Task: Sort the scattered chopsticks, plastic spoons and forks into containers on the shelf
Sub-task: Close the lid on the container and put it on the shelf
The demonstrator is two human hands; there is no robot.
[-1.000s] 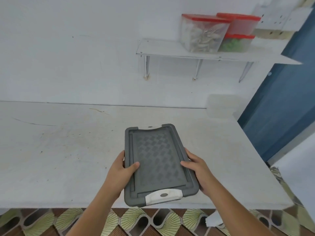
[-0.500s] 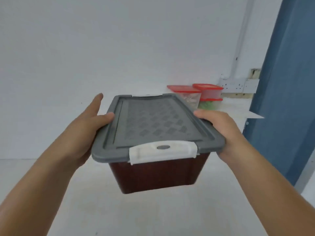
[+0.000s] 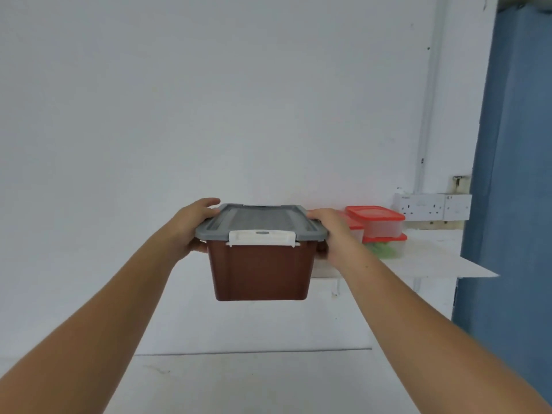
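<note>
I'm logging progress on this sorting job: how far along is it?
Done: red-lidded containers stand closed on the shelf. In hand: the left hand and right hand grip the brown box, lid on, raised near the shelf. Left: probably setting it down there; no loose cutlery is in view.

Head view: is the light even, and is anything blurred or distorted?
Head view: soft, even light, no glare; brown box, left hand and right hand fairly sharp; red-lidded containers on the shelf slightly soft; forearms widen toward the lower corners, wide-angle stretch.
</note>
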